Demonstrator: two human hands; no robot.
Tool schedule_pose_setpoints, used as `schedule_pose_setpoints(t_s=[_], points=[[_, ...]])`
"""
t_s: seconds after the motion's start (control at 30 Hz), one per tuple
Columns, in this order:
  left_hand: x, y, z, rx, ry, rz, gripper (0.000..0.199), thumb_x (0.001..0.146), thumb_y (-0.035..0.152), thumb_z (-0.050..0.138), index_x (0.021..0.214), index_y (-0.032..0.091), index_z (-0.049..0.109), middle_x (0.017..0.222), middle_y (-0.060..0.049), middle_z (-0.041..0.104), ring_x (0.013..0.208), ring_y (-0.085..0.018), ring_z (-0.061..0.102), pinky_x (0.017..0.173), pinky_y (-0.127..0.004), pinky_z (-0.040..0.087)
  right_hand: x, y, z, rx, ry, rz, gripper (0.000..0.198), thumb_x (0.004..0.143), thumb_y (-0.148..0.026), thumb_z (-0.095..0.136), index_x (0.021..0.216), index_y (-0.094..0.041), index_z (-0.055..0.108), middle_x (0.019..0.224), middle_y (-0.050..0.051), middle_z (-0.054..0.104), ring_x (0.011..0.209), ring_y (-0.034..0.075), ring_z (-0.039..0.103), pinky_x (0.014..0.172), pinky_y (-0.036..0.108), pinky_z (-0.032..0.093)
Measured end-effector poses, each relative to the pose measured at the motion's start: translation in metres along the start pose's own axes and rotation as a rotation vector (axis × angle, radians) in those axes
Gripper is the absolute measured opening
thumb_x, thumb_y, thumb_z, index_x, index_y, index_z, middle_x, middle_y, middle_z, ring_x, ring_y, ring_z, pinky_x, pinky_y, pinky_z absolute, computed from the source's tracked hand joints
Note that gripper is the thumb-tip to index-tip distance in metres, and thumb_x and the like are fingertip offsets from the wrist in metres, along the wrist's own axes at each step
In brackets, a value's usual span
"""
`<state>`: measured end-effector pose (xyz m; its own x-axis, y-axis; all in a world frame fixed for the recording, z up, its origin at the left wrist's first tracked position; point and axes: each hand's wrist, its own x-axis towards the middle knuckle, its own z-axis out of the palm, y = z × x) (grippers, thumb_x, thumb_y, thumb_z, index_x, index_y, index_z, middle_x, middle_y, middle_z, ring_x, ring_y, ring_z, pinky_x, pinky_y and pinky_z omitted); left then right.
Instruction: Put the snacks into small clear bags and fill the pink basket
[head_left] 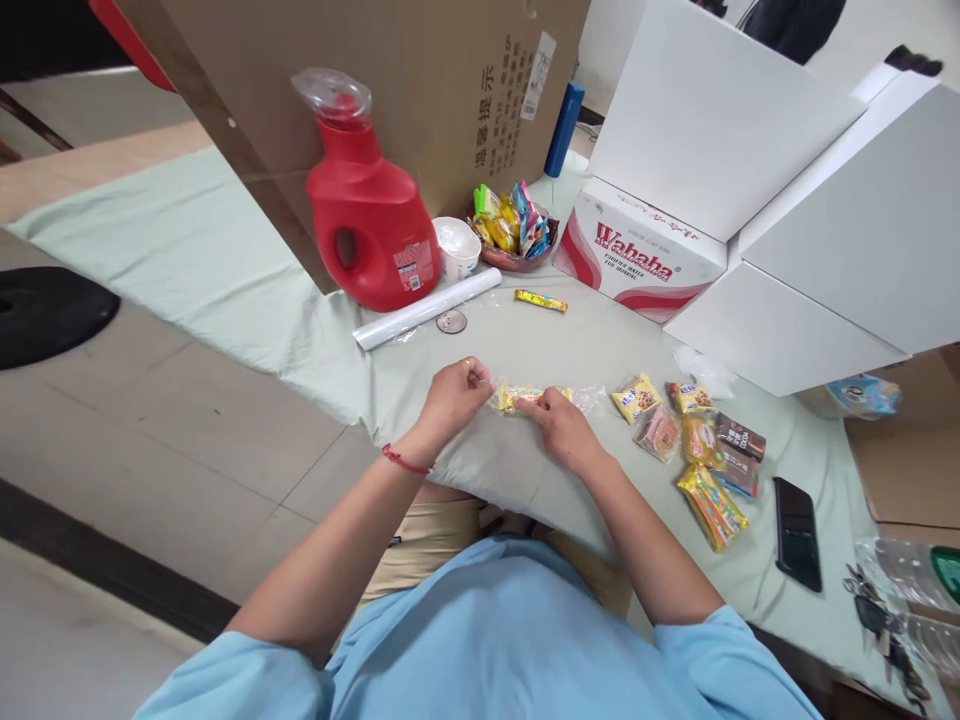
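Note:
In the middle of the cloth-covered table a yellow snack packet [517, 399] lies in or under a clear plastic bag [592, 400]; which one I cannot tell. My left hand [454, 396] is closed in a pinch on the bag's left end. From the other side my right hand [565, 430] presses its index finger on the packet, with the other fingers curled. Just right of the bag lie a cookie packet [637, 398] and a pink wafer packet [660, 434]. Farther back is a single yellow snack stick [541, 300].
Behind my hands are a plastic film roll [427, 309], a round metal lid [451, 321], a red detergent jug [375, 215], a white paper cup [457, 247] and a snack bowl [525, 262]. A Wahaha carton [637, 250] stands back right. Rightward lie several snacks and a phone [797, 533].

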<state>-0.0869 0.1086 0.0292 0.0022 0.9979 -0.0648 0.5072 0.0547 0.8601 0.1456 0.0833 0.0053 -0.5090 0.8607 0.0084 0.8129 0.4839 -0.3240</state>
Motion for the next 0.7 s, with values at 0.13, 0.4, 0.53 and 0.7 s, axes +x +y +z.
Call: schedule_pose_setpoints(t_s=[0.13, 0.4, 0.53, 0.7], points=[[-0.009, 0.024, 0.043, -0.065, 0.046, 0.035, 0.011, 0.086, 0.020, 0.059, 0.090, 0.019, 0.068, 0.086, -0.002, 0.069, 0.078, -0.018, 0.066, 0.078, -0.031, 0.054, -0.001, -0.002, 0.010, 0.034, 0.079, -0.035, 0.036, 0.104, -0.015, 0.047, 0.124, -0.026, 0.075, 0.097, 0.006, 0.059, 0.090, 0.022, 0.049, 0.081, 0.031, 0.043], [-0.049, 0.016, 0.096, 0.587, 0.092, 0.416, 0.046, 0.101, 0.021, 0.049, 0.143, 0.008, 0.063, 0.141, -0.020, 0.066, 0.127, -0.032, 0.060, 0.103, -0.044, 0.052, -0.038, 0.029, 0.004, 0.371, 0.259, -0.102, 0.036, 0.095, -0.011, 0.046, 0.107, -0.025, 0.078, 0.110, 0.008, 0.072, 0.106, 0.022, 0.066, 0.097, 0.038, 0.055], [-0.060, 0.001, 0.103, 0.696, 0.096, 0.447, 0.058, 0.099, 0.015, 0.047, 0.156, 0.008, 0.051, 0.155, -0.019, 0.059, 0.138, -0.030, 0.056, 0.108, -0.043, 0.048, -0.040, 0.048, -0.008, 0.228, 0.554, 0.352, 0.040, 0.101, -0.032, 0.047, 0.133, -0.021, 0.070, 0.123, 0.014, 0.067, 0.111, 0.025, 0.066, 0.098, 0.041, 0.055], [-0.060, 0.000, 0.104, 0.712, 0.082, 0.441, 0.058, 0.100, 0.016, 0.046, 0.158, 0.009, 0.050, 0.156, -0.020, 0.058, 0.139, -0.031, 0.057, 0.106, -0.043, 0.049, -0.023, 0.064, -0.021, 0.227, 0.205, 0.566, 0.052, 0.092, -0.049, 0.059, 0.130, -0.015, 0.070, 0.103, 0.011, 0.071, 0.091, 0.025, 0.065, 0.083, 0.036, 0.052]])
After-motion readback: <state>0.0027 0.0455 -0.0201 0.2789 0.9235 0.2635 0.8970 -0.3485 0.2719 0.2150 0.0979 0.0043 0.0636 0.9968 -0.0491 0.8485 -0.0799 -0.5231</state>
